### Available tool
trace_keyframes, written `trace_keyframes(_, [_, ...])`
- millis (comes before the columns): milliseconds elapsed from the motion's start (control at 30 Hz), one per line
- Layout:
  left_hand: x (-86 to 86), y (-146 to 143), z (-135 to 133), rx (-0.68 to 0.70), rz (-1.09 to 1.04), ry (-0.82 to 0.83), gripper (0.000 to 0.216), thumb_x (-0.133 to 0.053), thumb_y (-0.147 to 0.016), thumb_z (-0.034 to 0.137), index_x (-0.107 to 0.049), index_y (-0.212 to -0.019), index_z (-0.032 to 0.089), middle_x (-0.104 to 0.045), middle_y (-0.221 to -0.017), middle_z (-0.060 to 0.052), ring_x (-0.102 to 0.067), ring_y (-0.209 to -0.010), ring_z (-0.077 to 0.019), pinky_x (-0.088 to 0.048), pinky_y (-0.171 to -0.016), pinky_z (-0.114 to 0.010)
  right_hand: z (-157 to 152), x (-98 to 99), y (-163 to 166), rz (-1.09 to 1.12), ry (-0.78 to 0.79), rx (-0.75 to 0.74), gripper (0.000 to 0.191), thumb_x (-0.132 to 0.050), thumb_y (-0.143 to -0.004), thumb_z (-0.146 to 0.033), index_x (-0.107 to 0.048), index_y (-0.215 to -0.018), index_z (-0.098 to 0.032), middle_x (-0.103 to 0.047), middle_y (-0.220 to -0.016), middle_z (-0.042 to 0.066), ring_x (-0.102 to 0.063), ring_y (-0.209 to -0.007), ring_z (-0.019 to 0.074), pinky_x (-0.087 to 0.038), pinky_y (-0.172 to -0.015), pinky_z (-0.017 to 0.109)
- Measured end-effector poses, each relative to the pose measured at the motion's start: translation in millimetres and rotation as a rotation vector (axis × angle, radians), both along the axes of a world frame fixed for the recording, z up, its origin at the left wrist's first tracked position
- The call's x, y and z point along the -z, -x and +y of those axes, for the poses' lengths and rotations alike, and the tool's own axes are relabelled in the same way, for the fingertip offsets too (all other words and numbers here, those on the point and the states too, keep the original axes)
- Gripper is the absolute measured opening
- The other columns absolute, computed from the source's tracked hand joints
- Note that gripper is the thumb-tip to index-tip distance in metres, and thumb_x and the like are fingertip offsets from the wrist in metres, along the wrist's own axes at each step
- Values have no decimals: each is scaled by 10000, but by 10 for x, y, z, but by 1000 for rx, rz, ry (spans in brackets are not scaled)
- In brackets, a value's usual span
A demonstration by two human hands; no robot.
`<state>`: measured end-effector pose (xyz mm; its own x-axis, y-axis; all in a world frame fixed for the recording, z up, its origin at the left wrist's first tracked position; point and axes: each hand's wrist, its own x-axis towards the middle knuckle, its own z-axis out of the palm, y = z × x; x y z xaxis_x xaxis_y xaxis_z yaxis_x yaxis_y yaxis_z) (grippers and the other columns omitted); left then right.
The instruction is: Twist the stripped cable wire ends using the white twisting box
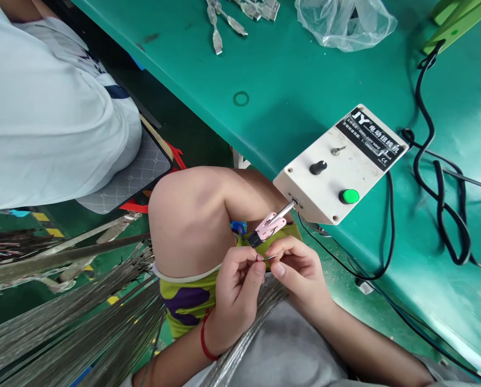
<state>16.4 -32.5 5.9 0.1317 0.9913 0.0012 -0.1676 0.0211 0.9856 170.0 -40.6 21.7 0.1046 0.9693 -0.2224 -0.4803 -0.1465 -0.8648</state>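
Note:
My left hand [238,285], with a red string at the wrist, is closed in a pinch on a thin wire end [269,258]. Across from it, my right hand [300,271] pinches the same spot between thumb and forefinger. Just above my fingertips is a pink clip [269,226] with a black tip, fixed on the metal shaft [285,210] of a white wire-twisting machine [332,172]. The machine has a knob, a toggle switch and a green button. A bundle of clear-jacketed cables [248,336] runs over my lap beneath my hands; where the wire joins it is hidden.
The machine sits at the edge of a green table [200,70]. Clear USB cables [224,21] and a plastic bag [345,24] lie at the back. Black cords [425,123] loop at right. More cables [83,328] hang at left, near a seated person [50,118].

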Motion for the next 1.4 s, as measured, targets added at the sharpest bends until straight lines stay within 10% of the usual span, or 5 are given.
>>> trace_keyframes(467, [51,52,-71,-5,-24,-2,80,-636,-1281,322,-705,-1295,283,-680,-971,22,-570,-689,-96,-520,-631,-167,78,-64,4,-149,128,-15,146,-1083,-955,-437,-1007,-942,-313,-756,-590,-23,-525,-439,106,-433,-471,251])
trace_keyframes(1033, [-90,76,23,-95,75,-96,73,-765,-1199,284,-721,-1149,253,-694,-871,34,-618,-654,-112,-515,-609,-187,77,31,75,-104,29,7,299,-1052,-991,-517,-878,-929,-283,-825,-824,22,-709,-724,193,-604,-723,332])
trace_keyframes(1400, [-69,130,-70,-115,43,-37,124,-750,-1205,311,-727,-1109,236,-626,-796,40,-528,-572,-100,-452,-546,-205,10,161,97,-111,-20,-34,314,-913,-1111,-517,-805,-934,-281,-664,-757,-13,-591,-721,202,-499,-703,344])
